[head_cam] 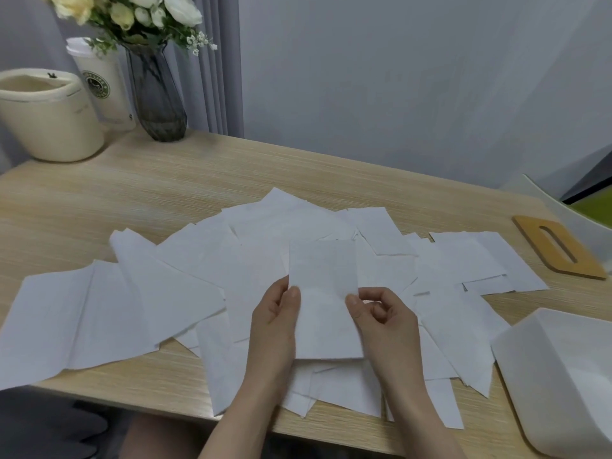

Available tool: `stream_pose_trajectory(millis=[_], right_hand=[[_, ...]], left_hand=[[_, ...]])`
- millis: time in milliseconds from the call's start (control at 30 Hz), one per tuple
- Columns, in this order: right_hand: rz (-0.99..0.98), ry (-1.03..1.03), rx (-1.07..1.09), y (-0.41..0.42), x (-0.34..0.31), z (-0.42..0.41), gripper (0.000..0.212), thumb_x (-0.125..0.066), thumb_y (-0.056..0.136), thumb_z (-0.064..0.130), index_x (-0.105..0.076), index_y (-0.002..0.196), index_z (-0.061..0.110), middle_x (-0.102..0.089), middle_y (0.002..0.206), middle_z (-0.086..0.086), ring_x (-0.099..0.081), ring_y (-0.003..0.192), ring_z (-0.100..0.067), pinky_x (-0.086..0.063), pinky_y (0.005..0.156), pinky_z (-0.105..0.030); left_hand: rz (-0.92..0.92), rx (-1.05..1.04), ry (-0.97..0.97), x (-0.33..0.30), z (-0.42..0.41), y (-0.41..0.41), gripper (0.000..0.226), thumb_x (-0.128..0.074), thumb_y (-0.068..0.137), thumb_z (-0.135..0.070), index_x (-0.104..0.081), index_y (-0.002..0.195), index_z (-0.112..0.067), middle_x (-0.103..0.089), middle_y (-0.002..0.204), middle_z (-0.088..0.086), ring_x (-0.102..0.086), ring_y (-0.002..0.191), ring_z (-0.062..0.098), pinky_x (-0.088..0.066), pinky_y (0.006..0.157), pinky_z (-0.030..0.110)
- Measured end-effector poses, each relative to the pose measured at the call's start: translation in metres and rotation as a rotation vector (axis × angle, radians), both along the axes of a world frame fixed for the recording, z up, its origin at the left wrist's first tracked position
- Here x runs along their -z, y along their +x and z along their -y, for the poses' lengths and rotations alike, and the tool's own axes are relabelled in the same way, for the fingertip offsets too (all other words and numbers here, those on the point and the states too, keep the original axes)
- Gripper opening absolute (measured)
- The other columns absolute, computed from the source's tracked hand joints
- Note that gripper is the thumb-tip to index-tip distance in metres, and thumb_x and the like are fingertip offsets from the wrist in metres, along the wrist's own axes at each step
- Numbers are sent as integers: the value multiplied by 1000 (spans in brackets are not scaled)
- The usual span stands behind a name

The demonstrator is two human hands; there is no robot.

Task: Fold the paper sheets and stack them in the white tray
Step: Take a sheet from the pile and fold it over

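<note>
White tray cut off, lower right

left hand pinching, thumb up | right hand pinching, fingers curled

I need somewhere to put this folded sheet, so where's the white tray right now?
In the head view the white tray sits at the table's near right corner, beside the spread paper sheets, below the wooden cutout.

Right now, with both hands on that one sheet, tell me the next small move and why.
Probably bring the far edge of the held sheet down toward you to fold it: the left hand and right hand pinch its sides, and it looks unfolded.
</note>
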State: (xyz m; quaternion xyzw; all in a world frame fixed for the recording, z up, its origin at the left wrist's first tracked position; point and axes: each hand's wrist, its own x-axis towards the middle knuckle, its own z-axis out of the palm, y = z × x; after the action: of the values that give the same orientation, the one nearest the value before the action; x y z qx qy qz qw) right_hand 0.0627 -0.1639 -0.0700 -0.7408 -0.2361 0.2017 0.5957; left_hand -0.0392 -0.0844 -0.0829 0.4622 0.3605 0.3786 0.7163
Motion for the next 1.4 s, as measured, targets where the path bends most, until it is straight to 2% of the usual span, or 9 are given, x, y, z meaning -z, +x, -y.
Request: stream_pose_trajectory(millis=[100,267,467,700,833,933,1033,1300,1400], right_hand=[[17,46,16,-2,-5,5,15,-71,84,23,-65,97,28,-64,77,14,-52,61,-1,-42,68,-22],[-74,162,-23,-8,-12,11,42,-70,79,32,-60,119,39,-63,100,7,-60,83,0,-48,73,-12],[-125,238,-44,-19,-10,18,49,-68,84,11,-58,122,40,-61,78,18,-62,79,1,-50,74,-13],[-69,194,-38,-3,-15,24,39,-56,89,-8,-68,108,24,-63,66,20,-55,63,5,-44,65,-7],[-1,102,-62,20,-26,31,39,-51,93,-5,-73,98,27,-72,93,19,-57,75,7,-42,72,-14],[33,76,-78,31,-33,35,36,-49,94,-4,-73,97,23,-70,87,21,-56,72,7,-41,67,-9],[19,124,-59,32,-35,36,29,-56,92,1,-72,102,24,-61,71,19,-47,61,1,-41,61,-9],[137,94,50,41,-58,58,26,-68,86,14,-73,98,36,-56,86,-6,-42,68,-9,-41,74,-22],[209,80,74,57,-76,81,26,-67,86,10,-74,96,34,-63,86,1,-45,70,-6,-41,76,-24]], left_hand=[[30,-73,20,-7,2,4,22,-47,102,-13,-68,107,-16,-76,95,-2,-72,87,12,-54,68,19],[75,-221,-26,-20,8,19,22,-46,103,-16,-67,102,-18,-75,91,-6,-71,85,9,-54,67,19],[143,-412,-178,-29,32,45,25,-42,103,-14,-60,121,-12,-70,112,3,-67,100,15,-56,72,18],[178,-250,-110,-28,26,41,35,-51,97,-3,-54,127,-21,-70,111,1,-68,102,14,-55,85,30],[71,-72,-10,-29,-12,17,60,-63,90,-2,-49,134,-41,-55,103,1,-58,56,7,-55,63,29],[3,95,80,-32,-28,4,46,-64,87,4,-68,115,-32,-64,116,-1,-54,57,11,-53,54,26],[10,108,100,-33,-27,1,39,-64,86,6,-74,105,-26,-72,102,-11,-54,54,13,-51,54,24],[38,99,145,-56,9,19,33,-67,85,2,-72,108,-22,-70,106,-10,-64,62,14,-52,53,22],[-10,244,183,-67,16,31,28,-72,84,-6,-74,104,-25,-68,80,-11,-60,57,11,-50,55,22]])
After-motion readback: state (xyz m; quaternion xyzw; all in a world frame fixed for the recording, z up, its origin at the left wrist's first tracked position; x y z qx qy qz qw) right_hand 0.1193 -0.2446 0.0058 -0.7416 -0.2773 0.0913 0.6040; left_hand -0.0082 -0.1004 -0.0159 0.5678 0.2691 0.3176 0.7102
